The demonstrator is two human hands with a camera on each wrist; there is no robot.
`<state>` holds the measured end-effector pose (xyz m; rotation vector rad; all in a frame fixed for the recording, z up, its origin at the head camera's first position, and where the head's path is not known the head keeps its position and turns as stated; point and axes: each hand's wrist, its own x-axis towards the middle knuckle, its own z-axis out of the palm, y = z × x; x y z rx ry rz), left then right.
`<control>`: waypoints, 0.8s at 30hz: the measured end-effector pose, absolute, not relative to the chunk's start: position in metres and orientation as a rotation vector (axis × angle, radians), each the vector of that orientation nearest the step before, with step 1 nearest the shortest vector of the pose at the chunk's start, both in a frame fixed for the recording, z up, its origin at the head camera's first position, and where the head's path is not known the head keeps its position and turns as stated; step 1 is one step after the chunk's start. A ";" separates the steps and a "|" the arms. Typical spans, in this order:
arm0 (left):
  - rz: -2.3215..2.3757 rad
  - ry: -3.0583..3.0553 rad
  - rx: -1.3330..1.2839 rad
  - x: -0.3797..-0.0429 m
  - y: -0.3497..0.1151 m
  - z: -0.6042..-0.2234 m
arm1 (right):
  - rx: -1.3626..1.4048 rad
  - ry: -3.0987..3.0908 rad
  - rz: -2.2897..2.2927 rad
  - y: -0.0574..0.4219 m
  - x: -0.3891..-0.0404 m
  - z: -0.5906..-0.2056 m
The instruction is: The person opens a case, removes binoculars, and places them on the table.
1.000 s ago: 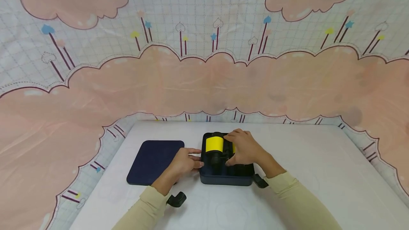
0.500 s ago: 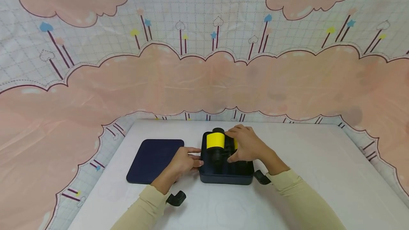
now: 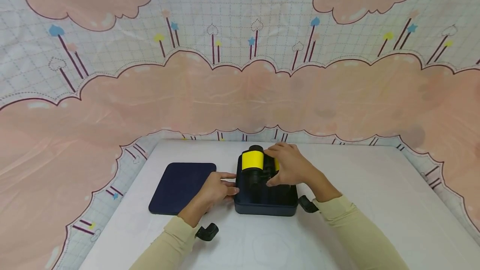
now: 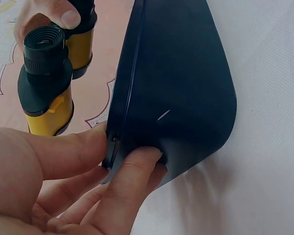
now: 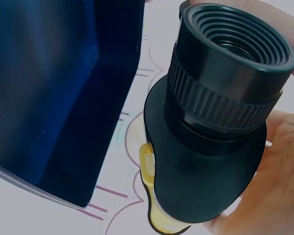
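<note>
Black binoculars (image 3: 252, 160) with yellow barrels are raised over the back of an open dark blue box (image 3: 266, 210). My right hand (image 3: 294, 166) grips them by the right barrel, thumb toward the front. The right wrist view shows one black ribbed eyepiece (image 5: 225, 98) beside the box wall. At the box's left side, my left hand (image 3: 218, 188) pinches its edge. In the left wrist view the thumb lies at the rim and the other fingers press the outer wall (image 4: 181, 83). My right hand hides part of the yellow right barrel in the head view.
A flat dark blue lid (image 3: 181, 188) lies on the white table (image 3: 258, 245), left of the box and partly behind my left hand. Black wrist cameras (image 3: 207, 232) stick out from both sleeves. A patterned cloth (image 3: 240, 95) hangs behind the table's far edge.
My right hand has lifted the binoculars up and toward the back, out of the box. The left hand, the box and the lid have stayed in place.
</note>
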<state>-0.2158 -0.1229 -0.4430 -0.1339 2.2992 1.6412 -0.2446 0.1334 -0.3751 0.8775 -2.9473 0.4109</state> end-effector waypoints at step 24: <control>1.631 2.311 -0.142 -0.215 -0.123 -0.446 | 0.910 -2.930 0.406 0.136 -0.246 -0.348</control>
